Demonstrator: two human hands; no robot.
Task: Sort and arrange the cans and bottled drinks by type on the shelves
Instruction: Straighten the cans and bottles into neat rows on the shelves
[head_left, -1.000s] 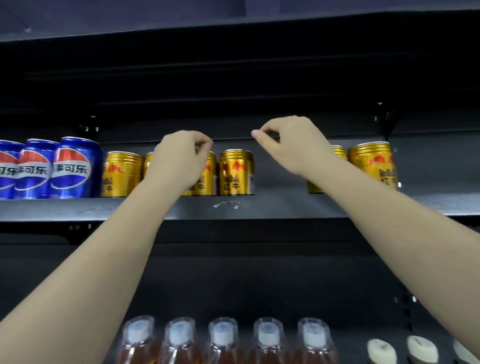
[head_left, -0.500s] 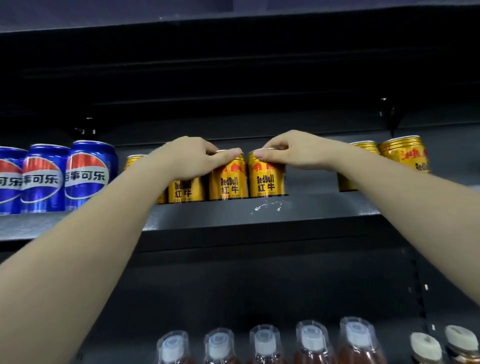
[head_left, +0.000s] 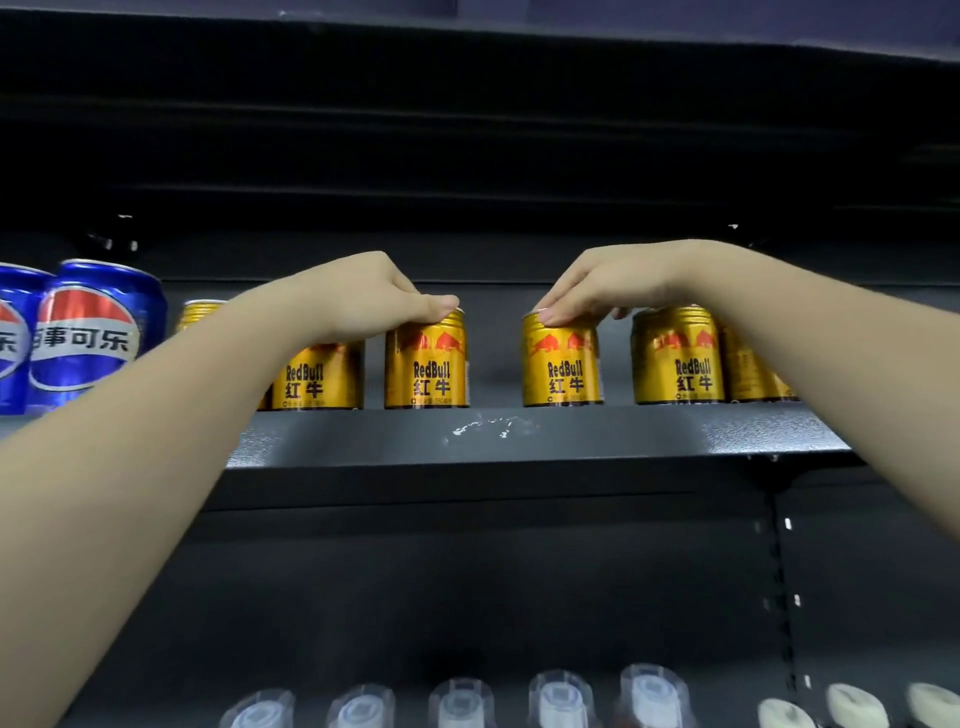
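The dark metal shelf (head_left: 519, 441) carries upright cans in a row: blue Pepsi cans (head_left: 88, 338) at the left end, gold Red Bull cans (head_left: 675, 358) to their right. A gap separates the two middle gold cans. White scuff marks (head_left: 483, 427) show on the shelf's front edge.

- Both bare forearms reach up and forward, entering from about 7 and 4 o'clock and converging toward 12.
- The left hand (head_left: 363, 299) lies palm down, knuckles up, wrist nearly level, its fingers (head_left: 439, 310) curled forward and down with the tips pressed together.
- The right hand (head_left: 605, 288) arches palm down, wrist bent, its fingers (head_left: 550, 314) drooping toward 9 o'clock, tips bunched.
- The thumbs are mostly hidden, so how tightly either hand pinches seems uncertain.
- The hands are apart, at about the same height.
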